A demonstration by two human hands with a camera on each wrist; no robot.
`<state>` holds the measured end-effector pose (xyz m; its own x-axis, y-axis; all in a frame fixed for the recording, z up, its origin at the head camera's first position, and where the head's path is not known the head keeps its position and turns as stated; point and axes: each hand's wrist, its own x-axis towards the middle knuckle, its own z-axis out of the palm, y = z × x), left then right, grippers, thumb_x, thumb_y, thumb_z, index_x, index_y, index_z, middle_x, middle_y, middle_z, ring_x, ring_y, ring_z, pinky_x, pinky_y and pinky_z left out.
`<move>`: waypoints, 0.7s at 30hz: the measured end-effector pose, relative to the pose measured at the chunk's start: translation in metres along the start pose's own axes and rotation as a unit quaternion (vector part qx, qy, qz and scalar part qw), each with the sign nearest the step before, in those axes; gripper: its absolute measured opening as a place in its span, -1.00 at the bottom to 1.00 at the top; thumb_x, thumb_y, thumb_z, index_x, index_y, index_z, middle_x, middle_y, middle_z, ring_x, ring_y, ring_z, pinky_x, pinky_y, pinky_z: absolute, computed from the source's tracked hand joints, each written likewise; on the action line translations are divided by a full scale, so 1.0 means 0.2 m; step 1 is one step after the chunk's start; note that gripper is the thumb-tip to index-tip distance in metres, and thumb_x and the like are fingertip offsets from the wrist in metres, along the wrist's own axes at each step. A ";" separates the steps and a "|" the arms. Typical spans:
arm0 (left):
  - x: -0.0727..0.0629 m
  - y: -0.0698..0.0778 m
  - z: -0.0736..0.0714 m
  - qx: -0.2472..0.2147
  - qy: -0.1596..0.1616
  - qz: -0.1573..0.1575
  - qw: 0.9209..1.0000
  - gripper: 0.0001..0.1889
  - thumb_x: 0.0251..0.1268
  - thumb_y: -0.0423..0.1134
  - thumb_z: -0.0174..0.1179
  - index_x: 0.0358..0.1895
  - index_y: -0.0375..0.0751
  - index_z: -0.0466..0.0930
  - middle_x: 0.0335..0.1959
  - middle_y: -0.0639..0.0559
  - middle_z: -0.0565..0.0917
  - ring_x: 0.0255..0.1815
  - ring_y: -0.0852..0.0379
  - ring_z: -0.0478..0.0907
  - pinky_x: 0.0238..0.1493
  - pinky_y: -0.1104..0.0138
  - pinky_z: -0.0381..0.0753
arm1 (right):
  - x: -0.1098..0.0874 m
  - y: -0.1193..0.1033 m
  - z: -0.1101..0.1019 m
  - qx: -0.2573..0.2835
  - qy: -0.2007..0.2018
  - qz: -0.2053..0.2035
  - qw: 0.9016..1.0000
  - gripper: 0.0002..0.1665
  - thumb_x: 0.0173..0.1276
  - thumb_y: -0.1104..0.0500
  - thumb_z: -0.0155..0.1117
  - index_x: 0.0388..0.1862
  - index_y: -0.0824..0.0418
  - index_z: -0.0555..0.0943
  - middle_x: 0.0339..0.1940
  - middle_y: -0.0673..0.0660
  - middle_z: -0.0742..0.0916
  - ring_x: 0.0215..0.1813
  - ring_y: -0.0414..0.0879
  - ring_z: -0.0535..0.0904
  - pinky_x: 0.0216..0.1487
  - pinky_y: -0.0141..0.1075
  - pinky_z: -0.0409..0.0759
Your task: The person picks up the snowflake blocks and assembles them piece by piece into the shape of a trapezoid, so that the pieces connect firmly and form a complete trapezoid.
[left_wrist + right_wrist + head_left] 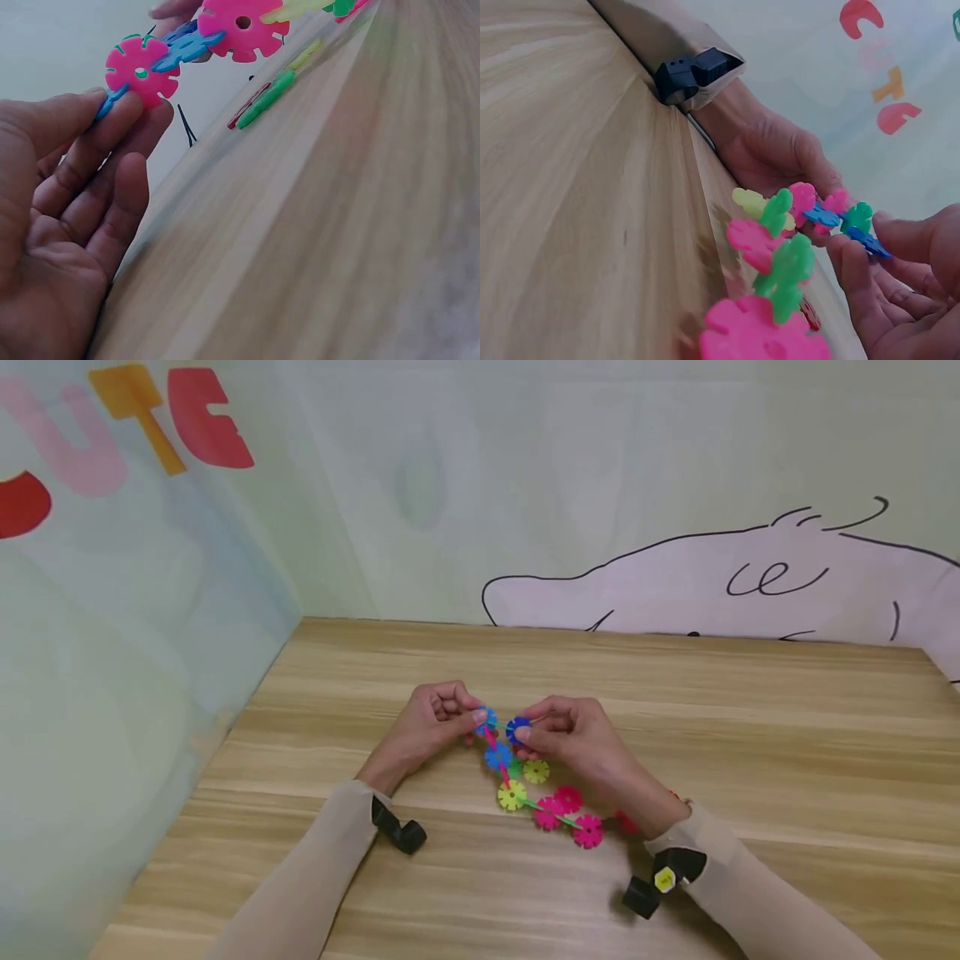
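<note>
My left hand (pixel 431 727) pinches a light blue notched disc (pixel 491 720) between thumb and fingers, at one end of a chain of interlocked plastic discs. My right hand (pixel 581 735) pinches a dark blue disc (pixel 516 729). A green disc (pixel 859 215), edge-on in the head view, sits between these two blue ones. From the left hand the chain runs down toward the right through pink discs, another blue disc (pixel 497 757), a yellow disc (pixel 512 795) and green pieces to a pink disc (pixel 588 832). In the left wrist view, a pink disc (pixel 135 71) stands close over the left fingertips.
On the wooden table (pixel 375 893) behind the chain lie a yellow disc (pixel 537 771) and a pink disc (pixel 569 798). Red pieces (pixel 626 821) show partly behind the right wrist. Printed cloth walls (pixel 420 527) border the table's back and left.
</note>
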<state>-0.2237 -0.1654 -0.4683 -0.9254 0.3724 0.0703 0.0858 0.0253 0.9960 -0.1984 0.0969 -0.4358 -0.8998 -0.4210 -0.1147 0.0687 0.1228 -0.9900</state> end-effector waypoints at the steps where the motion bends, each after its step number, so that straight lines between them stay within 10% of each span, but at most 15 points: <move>1: 0.00 0.00 0.00 0.001 0.001 -0.002 1.000 -0.90 0.48 -0.43 0.30 -0.25 -0.18 0.66 -0.33 0.19 0.84 -0.45 0.27 0.69 -0.33 0.40 0.74 | -0.01 0.00 -0.01 -0.018 0.002 -0.002 1.000 -0.68 0.58 0.22 0.35 0.20 0.36 0.70 -0.08 0.27 0.89 -0.19 -0.12 0.85 -0.04 -0.27 0.85; 8: -0.01 0.00 -0.01 0.015 0.004 -0.005 1.000 -0.93 0.49 -0.43 0.29 -0.23 -0.23 0.66 -0.32 0.20 0.84 -0.46 0.26 0.68 -0.31 0.40 0.75 | -0.05 0.00 -0.19 -0.188 0.040 -0.021 0.981 -0.69 0.57 0.12 0.38 0.16 0.25 0.73 -0.08 0.22 0.87 -0.12 -0.05 0.78 -0.07 -0.34 0.73; 15: -0.01 0.00 -0.01 0.023 0.001 -0.008 1.000 -0.94 0.50 -0.40 0.30 -0.22 -0.26 0.65 -0.34 0.20 0.84 -0.48 0.24 0.66 -0.30 0.40 0.74 | -0.14 0.01 -0.45 -0.315 -0.114 -0.059 0.940 -0.67 0.39 0.25 0.54 0.11 0.21 0.73 -0.15 0.06 0.84 -0.14 -0.12 0.69 -0.05 -0.37 0.70; 21: 0.00 0.00 0.00 0.023 0.000 -0.007 1.000 -0.93 0.50 -0.40 0.30 -0.23 -0.26 0.65 -0.35 0.20 0.84 -0.49 0.23 0.64 -0.31 0.40 0.72 | -0.22 0.06 -0.56 -0.306 -0.156 -0.067 0.937 -0.39 0.33 0.20 0.60 0.32 0.13 0.59 -0.08 0.00 0.80 -0.13 -0.09 0.61 -0.08 -0.39 0.64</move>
<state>-0.2239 -0.1661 -0.4678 -0.9266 0.3720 0.0556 0.0891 0.0735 0.9933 -0.2058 0.2176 -0.4325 -0.7068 -0.6995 -0.1056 -0.3812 0.5024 -0.7761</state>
